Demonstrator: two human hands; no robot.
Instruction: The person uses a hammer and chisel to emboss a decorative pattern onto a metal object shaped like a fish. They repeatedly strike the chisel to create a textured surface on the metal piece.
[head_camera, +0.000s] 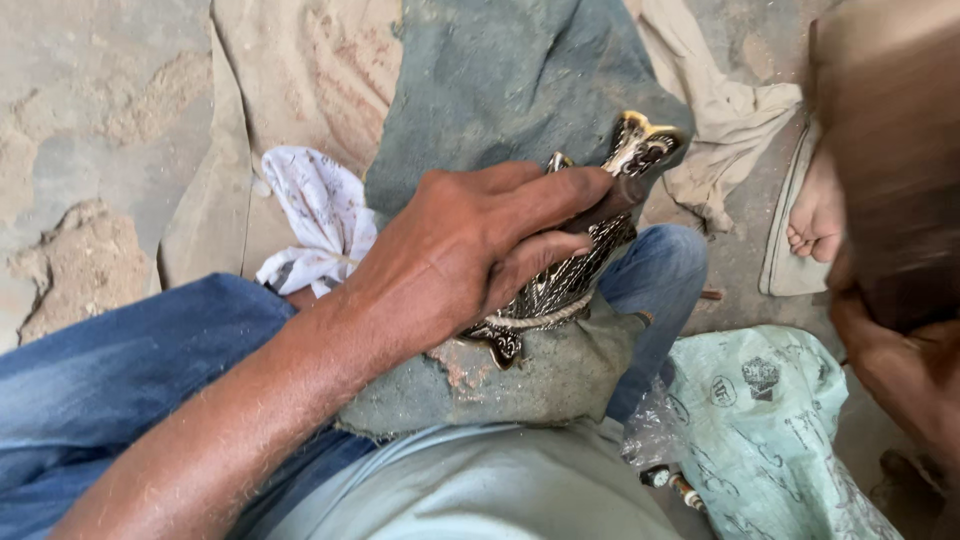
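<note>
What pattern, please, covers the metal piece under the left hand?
Fine black-and-silver ridged lines on the metal piece, seen best in the head view.

I count, taking the one ornate black-and-gold carved metal piece (580, 270) as my landmark:

- Hands: two. One left hand (470, 250) lies on the landmark; one blurred right hand (900, 370) is to its right.
- Bare feet: one (815, 215), right of the landmark.
- White patterned cloths: one (320, 215), left of it.
- Grey-green padded cloths: one (500, 90), under and behind it.
- Pale green printed plastic bags: one (770, 430), below right of it.
- Beige cloths: one (720, 110), upper right of it.
</note>
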